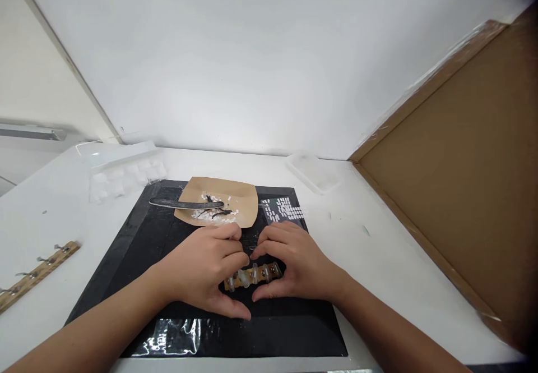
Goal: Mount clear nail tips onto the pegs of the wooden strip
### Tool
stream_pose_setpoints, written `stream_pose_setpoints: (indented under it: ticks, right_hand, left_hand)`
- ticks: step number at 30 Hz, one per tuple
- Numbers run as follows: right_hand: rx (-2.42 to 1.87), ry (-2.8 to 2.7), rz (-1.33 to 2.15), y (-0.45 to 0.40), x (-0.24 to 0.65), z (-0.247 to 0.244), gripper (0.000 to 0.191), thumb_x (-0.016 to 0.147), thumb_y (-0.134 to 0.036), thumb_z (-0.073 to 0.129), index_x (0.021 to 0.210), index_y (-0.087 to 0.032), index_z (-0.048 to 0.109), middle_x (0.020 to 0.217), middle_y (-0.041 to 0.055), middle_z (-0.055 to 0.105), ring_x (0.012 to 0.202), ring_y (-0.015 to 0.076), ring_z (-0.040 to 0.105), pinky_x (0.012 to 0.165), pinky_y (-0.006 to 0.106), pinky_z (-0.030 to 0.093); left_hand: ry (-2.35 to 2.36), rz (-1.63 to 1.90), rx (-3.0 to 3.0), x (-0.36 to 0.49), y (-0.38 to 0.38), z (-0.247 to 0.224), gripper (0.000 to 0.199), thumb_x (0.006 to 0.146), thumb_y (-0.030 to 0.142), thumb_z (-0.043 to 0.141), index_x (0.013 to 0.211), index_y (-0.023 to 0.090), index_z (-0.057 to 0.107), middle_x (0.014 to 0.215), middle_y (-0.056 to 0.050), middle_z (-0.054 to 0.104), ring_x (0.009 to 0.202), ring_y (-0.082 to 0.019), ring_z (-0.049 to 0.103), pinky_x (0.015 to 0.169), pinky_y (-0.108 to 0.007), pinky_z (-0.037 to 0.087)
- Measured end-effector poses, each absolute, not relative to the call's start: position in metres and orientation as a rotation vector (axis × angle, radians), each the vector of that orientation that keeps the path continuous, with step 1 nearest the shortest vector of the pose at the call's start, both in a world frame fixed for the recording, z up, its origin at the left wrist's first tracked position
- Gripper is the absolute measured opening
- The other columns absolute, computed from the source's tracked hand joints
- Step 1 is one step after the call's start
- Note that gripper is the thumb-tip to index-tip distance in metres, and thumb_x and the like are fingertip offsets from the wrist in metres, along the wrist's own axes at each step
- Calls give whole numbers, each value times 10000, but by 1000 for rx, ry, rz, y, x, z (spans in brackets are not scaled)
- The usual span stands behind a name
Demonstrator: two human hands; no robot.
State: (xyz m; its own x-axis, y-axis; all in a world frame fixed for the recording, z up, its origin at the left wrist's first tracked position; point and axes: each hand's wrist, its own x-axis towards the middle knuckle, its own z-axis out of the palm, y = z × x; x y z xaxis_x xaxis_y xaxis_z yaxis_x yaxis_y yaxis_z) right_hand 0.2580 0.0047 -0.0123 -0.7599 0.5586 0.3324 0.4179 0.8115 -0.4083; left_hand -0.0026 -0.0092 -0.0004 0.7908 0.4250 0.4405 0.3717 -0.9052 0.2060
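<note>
A short wooden strip [261, 275] with several small clear pieces standing along it lies on the black mat [235, 336]. My left hand [210, 269] is at its left end, thumb stretched out below the strip and fingers curled above it. On the other side, my right hand [290, 263] curves around the right end, thumb apart from the fingers. Neither hand shows anything clearly gripped. Just beyond my hands sits a brown paper tray [247, 202] with small white bits and black strands, and a dark flat tool [168, 203] rests across its left edge.
A dark sheet with small white labels [286, 209] lies at the mat's back right. Behind are a clear plastic tray [121, 176] and a shallow white lid [313, 172]. Another wooden strip with metal clips [40, 275] is far left. A brown board [462, 165] stands right.
</note>
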Motion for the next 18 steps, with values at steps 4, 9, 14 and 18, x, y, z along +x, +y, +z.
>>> stream_pose_setpoints:
  ticks: [4,9,14,18]
  right_hand:
    - [-748,-2554,411,2,255,-15,428,806,-612,862,976,-249,713,940,19,703,875,216,637,767,359,402]
    - [-747,-2551,370,0,253,-13,373,821,-553,866,952,-246,700,912,-2,700,856,204,637,771,363,383]
    - [-769,-2551,378,-2,252,-11,310,841,-494,853,937,-244,696,894,-5,690,845,199,632,752,357,373]
    - [-785,-2551,419,-3,252,-12,273,857,-471,833,939,-244,706,886,1,686,846,203,628,742,356,372]
  left_hand:
    - [633,754,2883,-2,-10,-1,543,812,691,787,899,161,705,692,-43,632,731,-237,549,629,-375,430]
    - [627,740,2892,-3,-10,-4,466,860,613,782,895,154,714,708,-55,667,780,-255,570,658,-396,463]
    - [609,719,2901,-2,-10,-5,366,896,511,779,832,163,683,709,-45,680,806,-247,575,681,-397,480]
    - [591,701,2887,-2,-10,-7,340,919,484,763,801,182,660,696,-35,667,821,-241,574,711,-386,486]
